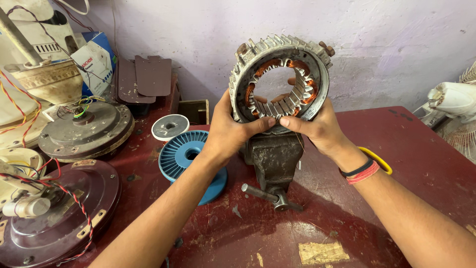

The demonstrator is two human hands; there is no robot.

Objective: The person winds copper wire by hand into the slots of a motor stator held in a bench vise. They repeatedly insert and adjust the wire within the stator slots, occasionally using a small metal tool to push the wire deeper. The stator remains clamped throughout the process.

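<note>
I hold a round metal motor stator [280, 54] upright with both hands, just above a dark bench vise [273, 156]. It has a finned aluminium rim and copper windings around its open middle. My left hand [229, 130] grips its lower left edge, thumb on the inner teeth. My right hand [317, 128] grips the lower right edge, its thumb meeting the left one at the bottom; fingertips show through the hole. Red, black and yellow bands circle my right wrist [367, 168].
A blue wire spool [181, 154] and a small white spool [170, 127] lie left of the vise on the dark red table [396, 149]. Ceiling fan motor housings [87, 131] with loose wires crowd the left side. A white fan [453, 99] stands at the right edge.
</note>
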